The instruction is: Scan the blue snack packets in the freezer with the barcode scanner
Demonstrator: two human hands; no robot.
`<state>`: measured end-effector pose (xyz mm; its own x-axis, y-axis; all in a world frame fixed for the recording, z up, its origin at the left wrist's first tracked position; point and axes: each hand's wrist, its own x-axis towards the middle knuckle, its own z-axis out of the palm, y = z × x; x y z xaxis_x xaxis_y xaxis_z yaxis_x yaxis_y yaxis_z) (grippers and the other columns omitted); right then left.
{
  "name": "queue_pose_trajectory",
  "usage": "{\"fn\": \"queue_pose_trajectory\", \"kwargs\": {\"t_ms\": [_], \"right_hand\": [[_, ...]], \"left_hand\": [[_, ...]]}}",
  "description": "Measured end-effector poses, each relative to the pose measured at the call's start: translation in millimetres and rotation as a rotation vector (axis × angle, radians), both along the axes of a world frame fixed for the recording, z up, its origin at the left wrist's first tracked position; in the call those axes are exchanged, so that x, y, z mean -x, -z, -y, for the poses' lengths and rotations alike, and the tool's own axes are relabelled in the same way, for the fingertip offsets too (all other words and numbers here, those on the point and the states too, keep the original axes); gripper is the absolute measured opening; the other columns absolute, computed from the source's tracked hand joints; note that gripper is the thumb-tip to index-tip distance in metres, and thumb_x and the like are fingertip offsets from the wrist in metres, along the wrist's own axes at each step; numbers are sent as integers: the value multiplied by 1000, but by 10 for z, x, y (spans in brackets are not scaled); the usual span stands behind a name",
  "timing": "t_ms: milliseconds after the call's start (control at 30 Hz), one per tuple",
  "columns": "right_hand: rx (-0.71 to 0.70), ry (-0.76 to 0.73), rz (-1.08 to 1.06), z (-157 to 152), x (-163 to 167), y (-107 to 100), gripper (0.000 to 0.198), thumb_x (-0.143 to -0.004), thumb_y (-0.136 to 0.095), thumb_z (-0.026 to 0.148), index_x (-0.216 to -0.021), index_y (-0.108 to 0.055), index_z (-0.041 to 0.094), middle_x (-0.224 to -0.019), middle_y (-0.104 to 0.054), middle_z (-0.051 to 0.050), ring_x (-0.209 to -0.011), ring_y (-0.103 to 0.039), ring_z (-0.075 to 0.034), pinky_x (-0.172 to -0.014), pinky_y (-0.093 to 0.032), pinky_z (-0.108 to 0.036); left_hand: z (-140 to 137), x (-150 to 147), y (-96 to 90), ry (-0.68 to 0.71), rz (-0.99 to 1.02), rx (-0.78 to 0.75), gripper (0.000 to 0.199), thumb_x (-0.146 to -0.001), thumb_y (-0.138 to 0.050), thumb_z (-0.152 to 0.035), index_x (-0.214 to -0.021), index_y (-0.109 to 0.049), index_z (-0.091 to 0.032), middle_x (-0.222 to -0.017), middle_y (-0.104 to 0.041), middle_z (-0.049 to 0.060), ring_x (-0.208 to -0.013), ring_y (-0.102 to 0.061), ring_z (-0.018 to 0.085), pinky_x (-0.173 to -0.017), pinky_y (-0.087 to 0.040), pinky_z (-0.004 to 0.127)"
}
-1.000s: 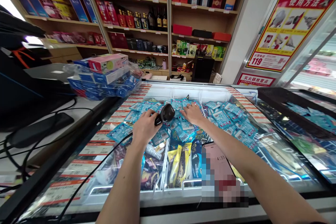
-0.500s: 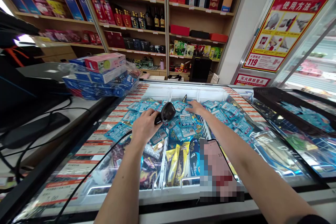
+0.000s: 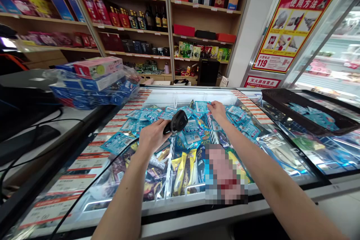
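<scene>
My left hand (image 3: 153,135) is wrapped round the handle of a black barcode scanner (image 3: 179,120), whose cable runs down to the lower left. The scanner's head is over the pile of blue packets (image 3: 150,114). Farther back, my right hand (image 3: 218,111) pinches the edge of one blue printed packet (image 3: 201,106), which is raised at the back of the pile. Many similar packets lie spread across the glass top of a chest freezer (image 3: 161,93). Below them, yellow-wrapped ice creams (image 3: 180,172) sit in white wire baskets (image 3: 168,174).
A phone (image 3: 222,168), partly blurred out, lies on the freezer's front under my right forearm. A dark tray (image 3: 347,122) holding blue packets stands at the right. Film-wrapped boxes (image 3: 98,78) are stacked at the left. Shelves (image 3: 157,32) of boxes and bottles rise behind.
My right hand has lifted a blue packet from the pile and holds it by its edge. My left hand still grips the scanner. The view has turned slightly to the right.
</scene>
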<state>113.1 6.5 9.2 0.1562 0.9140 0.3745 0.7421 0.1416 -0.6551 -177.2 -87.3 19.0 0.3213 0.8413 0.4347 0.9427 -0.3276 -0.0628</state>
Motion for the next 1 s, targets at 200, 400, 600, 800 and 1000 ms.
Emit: {"fn": "queue_pose_trajectory", "kwargs": {"t_ms": [200, 400, 600, 800, 1000], "right_hand": [[-47, 31, -140, 453, -199, 167, 35, -90, -35, 44, -106, -52, 18, -64, -67, -3, -72, -66, -21, -71, -47, -32], [-38, 6, -201, 593, -279, 258, 35, -90, -34, 47, -103, -52, 20, -63, -64, -1, -63, -65, -20, -70, -47, -32], [-19, 15, -226, 578, -471, 317, 36, -89, -36, 46, -106, -52, 19, -61, -64, -2, -65, -64, -21, -71, -47, -34], [26, -26, -244, 531, -502, 394, 34, -89, -37, 42, -108, -51, 18, -59, -63, 0, -51, -60, -17, -60, -48, -30], [47, -65, -274, 568, -416, 371, 37, -89, -35, 43, -115, -47, 19, -66, -65, -1, -52, -61, -17, -53, -47, -29]], "left_hand": [[7, -237, -43, 66, -34, 49, 33, -83, -43, -41, -111, -53, -27, -104, -63, 2, -85, -62, 20, -56, -36, 26], [-37, -485, -152, 144, -121, 91, 32, -82, -44, -39, -110, -54, -27, -107, -62, 1, -82, -61, 18, -58, -39, 27], [-99, -707, -98, 147, -143, 97, 35, -82, -44, -38, -113, -54, -26, -114, -59, 3, -89, -60, 19, -58, -40, 27], [-173, -694, -15, 181, -145, 74, 36, -83, -42, -40, -115, -53, -27, -117, -56, 4, -86, -60, 20, -55, -38, 27], [-196, -654, -14, 170, -109, 84, 39, -82, -43, -39, -117, -54, -27, -118, -55, 6, -88, -59, 21, -58, -41, 29]]}}
